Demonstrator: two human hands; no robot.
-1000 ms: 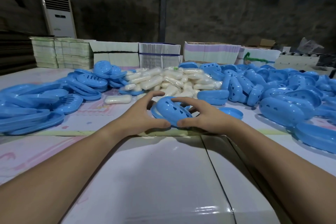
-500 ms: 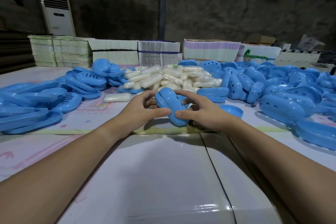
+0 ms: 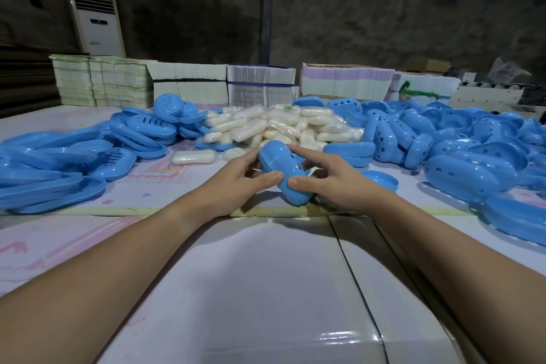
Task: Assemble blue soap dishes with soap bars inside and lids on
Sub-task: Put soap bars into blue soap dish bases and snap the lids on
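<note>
A closed blue soap dish [image 3: 280, 170] stands tilted on its long edge at the table's middle, held between both hands. My left hand [image 3: 236, 183] grips its left side, thumb on the near face. My right hand [image 3: 331, 177] grips its right side, fingers over the top. What is inside the dish is hidden. Behind it lies a heap of white wrapped soap bars [image 3: 283, 127], and one loose soap bar [image 3: 193, 156] lies to the left.
Blue slotted trays and bases [image 3: 68, 162] pile up on the left, blue holed lids [image 3: 449, 154] on the right, with one small lid [image 3: 381, 180] near my right hand. Stacks of flat cartons [image 3: 260, 89] line the table's far edge. A white glossy box [image 3: 251, 289] sits near me.
The dish was lying flat under both hands; it has been lifted and turned up onto its edge, with both hands staying on it.
</note>
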